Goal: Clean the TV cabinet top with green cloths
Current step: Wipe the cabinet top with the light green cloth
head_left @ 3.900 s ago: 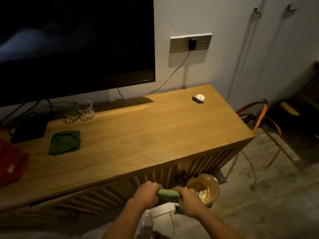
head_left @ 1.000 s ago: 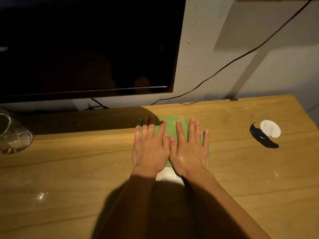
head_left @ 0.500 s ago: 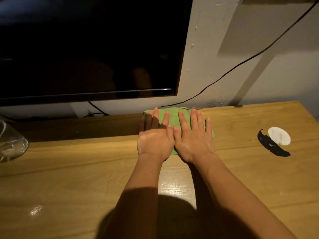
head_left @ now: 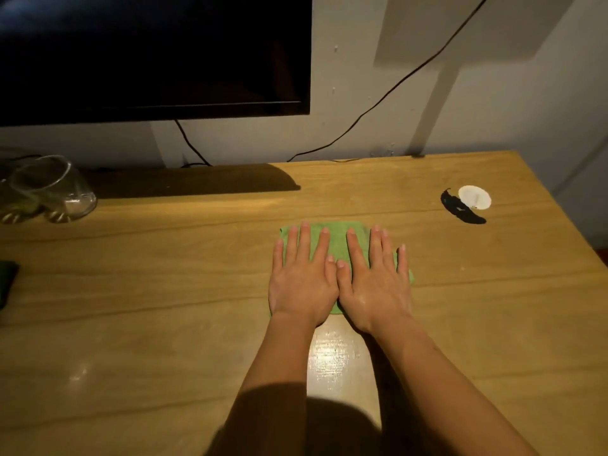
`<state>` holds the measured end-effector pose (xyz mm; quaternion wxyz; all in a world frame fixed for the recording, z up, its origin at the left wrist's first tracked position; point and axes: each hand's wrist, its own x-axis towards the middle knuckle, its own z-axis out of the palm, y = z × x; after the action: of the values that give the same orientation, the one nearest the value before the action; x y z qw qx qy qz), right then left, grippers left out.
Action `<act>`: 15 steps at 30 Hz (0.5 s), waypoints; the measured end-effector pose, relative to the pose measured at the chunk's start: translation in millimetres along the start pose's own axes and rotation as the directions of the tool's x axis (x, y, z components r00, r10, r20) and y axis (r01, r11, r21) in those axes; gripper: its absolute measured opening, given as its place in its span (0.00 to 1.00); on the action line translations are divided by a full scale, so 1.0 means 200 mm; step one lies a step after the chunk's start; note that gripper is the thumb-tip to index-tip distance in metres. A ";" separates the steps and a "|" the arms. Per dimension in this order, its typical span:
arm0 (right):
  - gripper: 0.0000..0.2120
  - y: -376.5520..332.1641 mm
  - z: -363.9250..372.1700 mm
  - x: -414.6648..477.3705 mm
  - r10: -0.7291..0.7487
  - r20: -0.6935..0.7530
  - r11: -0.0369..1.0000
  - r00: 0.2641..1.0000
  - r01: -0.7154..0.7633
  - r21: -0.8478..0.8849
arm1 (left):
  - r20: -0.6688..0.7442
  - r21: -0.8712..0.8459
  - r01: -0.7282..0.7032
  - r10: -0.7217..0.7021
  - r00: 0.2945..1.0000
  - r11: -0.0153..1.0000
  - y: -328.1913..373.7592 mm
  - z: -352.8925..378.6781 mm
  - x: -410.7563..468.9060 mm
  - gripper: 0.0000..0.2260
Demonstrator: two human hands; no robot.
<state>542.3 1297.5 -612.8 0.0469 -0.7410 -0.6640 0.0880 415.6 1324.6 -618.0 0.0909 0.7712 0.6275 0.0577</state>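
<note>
Green cloth (head_left: 339, 240) flat beneath left grip (head_left: 301, 281), right grip (head_left: 375, 284)

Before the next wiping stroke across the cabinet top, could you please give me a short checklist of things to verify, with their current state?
1. Palms down: the left hand and right hand press flat on the green cloth: ok.
2. The cloth lies flat on the cabinet top: ok.
3. Rightward path free: not ok; a white disc and a black object lie there, apart from the cloth.
4. The glass at back left is apart from the cloth: ok.
5. Cloth dampness: cannot tell.
</note>
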 end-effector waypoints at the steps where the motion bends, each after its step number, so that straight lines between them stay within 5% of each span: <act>1: 0.30 0.01 0.00 -0.09 -0.001 -0.003 1.000 1.000 0.001 0.004 | 0.002 0.001 0.001 -0.001 1.000 1.000 0.02 0.01 -0.09 0.25; 15: 0.31 0.17 0.00 -1.14 0.046 0.061 0.999 0.997 -0.047 0.018 | 0.063 0.025 0.018 -0.020 0.998 1.000 0.31 0.05 -1.11 0.25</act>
<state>552.6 1067.1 -604.2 0.0319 -0.7527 -0.6468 0.1183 430.4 1094.7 -608.4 0.1020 0.7676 0.6323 0.0248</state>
